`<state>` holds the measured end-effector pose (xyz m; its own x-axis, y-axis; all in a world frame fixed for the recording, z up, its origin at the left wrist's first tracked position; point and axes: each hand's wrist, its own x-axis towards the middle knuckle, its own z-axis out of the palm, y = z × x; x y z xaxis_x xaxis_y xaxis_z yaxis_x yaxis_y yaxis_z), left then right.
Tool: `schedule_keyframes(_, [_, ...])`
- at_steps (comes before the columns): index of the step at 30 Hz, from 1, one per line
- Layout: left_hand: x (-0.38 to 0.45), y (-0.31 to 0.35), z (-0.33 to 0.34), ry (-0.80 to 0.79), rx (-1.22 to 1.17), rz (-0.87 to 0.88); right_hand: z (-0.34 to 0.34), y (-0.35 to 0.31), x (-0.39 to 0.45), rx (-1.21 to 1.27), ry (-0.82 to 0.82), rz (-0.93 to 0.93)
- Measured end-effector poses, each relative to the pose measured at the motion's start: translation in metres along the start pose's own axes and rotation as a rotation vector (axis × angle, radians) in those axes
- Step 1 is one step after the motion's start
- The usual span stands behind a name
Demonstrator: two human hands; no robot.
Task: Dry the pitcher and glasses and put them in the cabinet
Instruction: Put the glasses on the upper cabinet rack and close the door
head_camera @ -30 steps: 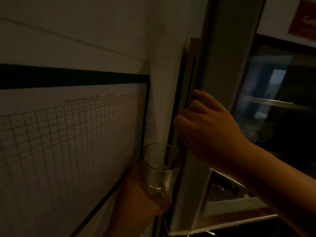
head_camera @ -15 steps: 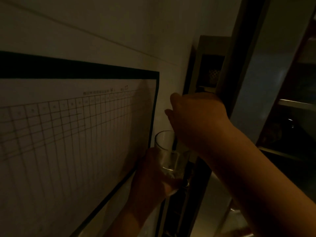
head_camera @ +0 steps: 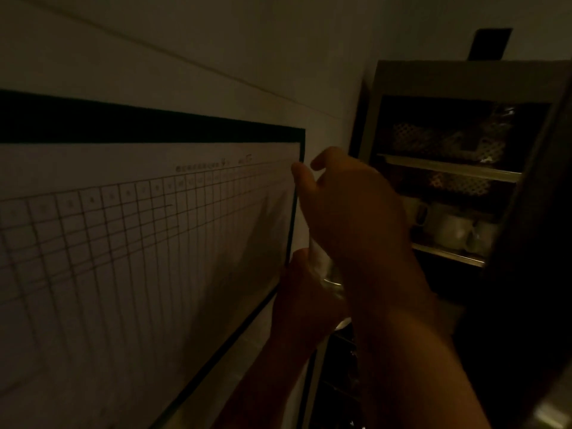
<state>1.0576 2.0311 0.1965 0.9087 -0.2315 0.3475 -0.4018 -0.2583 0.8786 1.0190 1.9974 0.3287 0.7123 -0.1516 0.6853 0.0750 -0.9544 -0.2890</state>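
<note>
A clear drinking glass (head_camera: 325,267) is held upright in front of the wall, just left of the open cabinet (head_camera: 464,76). My left hand (head_camera: 301,300) grips its lower part from below. My right hand (head_camera: 351,212) covers the upper part, fingers curled around the rim, and hides most of the glass. The cabinet's shelves are exposed in dim light. No pitcher is in view.
A large gridded wall chart (head_camera: 139,243) with a black border fills the left. Several white mugs (head_camera: 452,232) stand on a cabinet shelf (head_camera: 448,254). The opened cabinet door (head_camera: 534,243) runs along the right edge, dark and close to my right arm.
My right hand left the cabinet door, which has swung open, and came down onto the top of the glass. My left hand raised the glass slightly; the view turned right to the shelves.
</note>
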Motion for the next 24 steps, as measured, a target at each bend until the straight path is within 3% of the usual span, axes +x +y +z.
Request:
schedule_keyframes(2, [0.007, -0.003, 0.004, -0.022, 0.025, -0.001, 0.002, 0.019, 0.014, 0.041, 0.013, 0.045])
schedule_keyframes(5, [0.012, -0.004, 0.011, 0.002, 0.027, -0.006, 0.002, 0.049, 0.023, -0.045, -0.24, 0.198])
schedule_keyframes(7, [0.018, -0.007, 0.018, 0.005, 0.026, -0.042, 0.004, 0.06, 0.016, -0.085, -0.319, 0.269])
schedule_keyframes(16, [0.027, 0.006, 0.035, -0.059, 0.139, 0.094, 0.0, 0.082, -0.011, 0.056, -0.282, 0.326])
schedule_keyframes(24, [0.026, 0.013, 0.06, -0.19, 0.082, 0.067, -0.014, 0.11, -0.03, 0.154, -0.191, 0.329])
